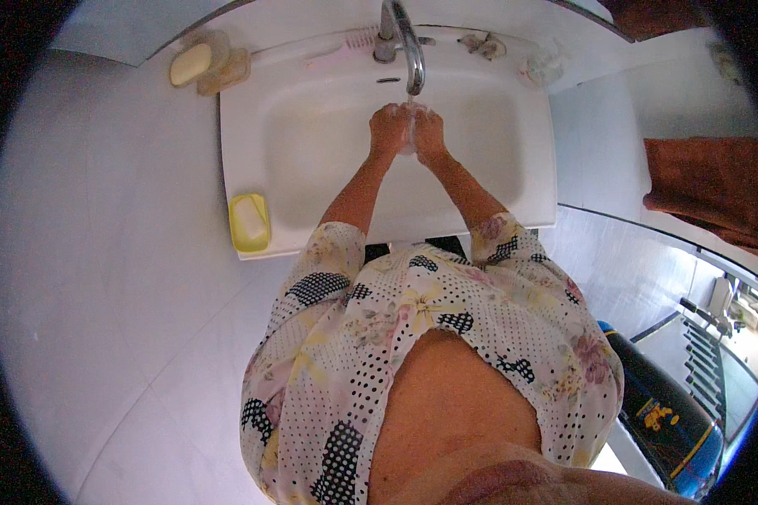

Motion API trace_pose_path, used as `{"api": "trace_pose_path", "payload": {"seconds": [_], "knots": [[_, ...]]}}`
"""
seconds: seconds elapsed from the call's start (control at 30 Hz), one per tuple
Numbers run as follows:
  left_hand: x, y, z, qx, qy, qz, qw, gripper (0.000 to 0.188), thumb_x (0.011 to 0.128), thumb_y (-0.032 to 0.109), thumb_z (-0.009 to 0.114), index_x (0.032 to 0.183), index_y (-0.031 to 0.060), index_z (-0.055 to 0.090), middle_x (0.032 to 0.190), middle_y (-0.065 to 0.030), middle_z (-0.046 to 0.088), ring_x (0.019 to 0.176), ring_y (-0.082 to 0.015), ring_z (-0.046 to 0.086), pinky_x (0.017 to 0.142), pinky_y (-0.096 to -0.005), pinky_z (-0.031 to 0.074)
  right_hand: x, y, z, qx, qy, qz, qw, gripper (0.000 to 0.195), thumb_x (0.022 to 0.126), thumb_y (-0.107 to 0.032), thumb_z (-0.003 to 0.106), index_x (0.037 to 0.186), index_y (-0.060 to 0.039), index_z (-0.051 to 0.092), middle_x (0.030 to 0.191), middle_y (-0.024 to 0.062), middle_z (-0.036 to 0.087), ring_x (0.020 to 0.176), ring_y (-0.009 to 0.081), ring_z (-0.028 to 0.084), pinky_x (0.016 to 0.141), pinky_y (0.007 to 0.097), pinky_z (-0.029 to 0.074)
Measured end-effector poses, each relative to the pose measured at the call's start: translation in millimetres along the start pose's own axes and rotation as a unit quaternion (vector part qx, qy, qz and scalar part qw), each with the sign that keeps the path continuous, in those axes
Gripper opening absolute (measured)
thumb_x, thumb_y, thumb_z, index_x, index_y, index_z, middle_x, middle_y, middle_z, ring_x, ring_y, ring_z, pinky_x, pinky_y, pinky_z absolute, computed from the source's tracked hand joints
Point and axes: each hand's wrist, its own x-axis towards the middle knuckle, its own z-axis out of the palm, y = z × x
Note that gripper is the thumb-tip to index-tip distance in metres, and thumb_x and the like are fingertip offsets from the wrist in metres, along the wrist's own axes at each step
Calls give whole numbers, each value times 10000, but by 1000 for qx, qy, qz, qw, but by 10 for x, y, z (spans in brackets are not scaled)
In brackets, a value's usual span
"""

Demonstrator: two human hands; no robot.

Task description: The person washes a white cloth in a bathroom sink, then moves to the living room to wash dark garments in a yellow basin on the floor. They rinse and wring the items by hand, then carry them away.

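Note:
My left hand (389, 129) and my right hand (429, 131) are side by side under a chrome faucet (415, 60). Water runs from the spout down between them. Something whitish, water or lather, shows in the gap between my palms. Both sets of fingers curl away from the camera, so whether they hold anything is hidden. Below them lies the basin of a white sink (328, 189). A yellow soap dish (250, 243) with a pale bar of soap (250, 216) sits on the sink's front left corner.
Behind the basin rest a pink comb (335, 53) and a small greyish object (483, 45). Another pale soap bar (191, 65) is at the back left. Brown cloth (707, 183) hangs at the right. A dark and blue container (663, 410) stands at the lower right.

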Motion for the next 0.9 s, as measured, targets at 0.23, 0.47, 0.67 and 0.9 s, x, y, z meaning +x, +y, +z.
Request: {"api": "trace_pose_path", "payload": {"seconds": [0.23,0.47,0.67,0.9], "knots": [[-133,-461,336,-276,-72,-196,938,298,865,263,509,721,18,600,665,-86,605,573,-195,559,554,-346,454,100,-583,-245,-153,-124,-52,979,221,891,-262,525,893,-45,566,800,30,564,709,116,507,647,270,432],[-112,-339,-411,-540,39,-408,736,256,840,304,631,717,87,576,651,4,534,620,-113,526,516,-278,424,83,-350,-804,-19,-135,104,985,274,833,-300,611,950,-56,572,826,12,567,732,116,512,628,276,444],[-46,-460,-610,-621,143,-395,662,254,859,338,607,776,104,554,679,28,511,580,-67,449,502,-238,385,57,-7,-1249,7,-39,262,964,322,795,-324,644,995,-81,580,915,46,604,814,142,569,659,298,483],[124,-139,-722,-704,-58,-296,643,293,913,326,497,974,45,556,939,-75,584,888,-178,553,783,-346,467,55,345,-1264,-270,-195,106,937,427,738,-317,687,1091,-115,559,1076,117,608,992,257,584,847,366,464]]}}
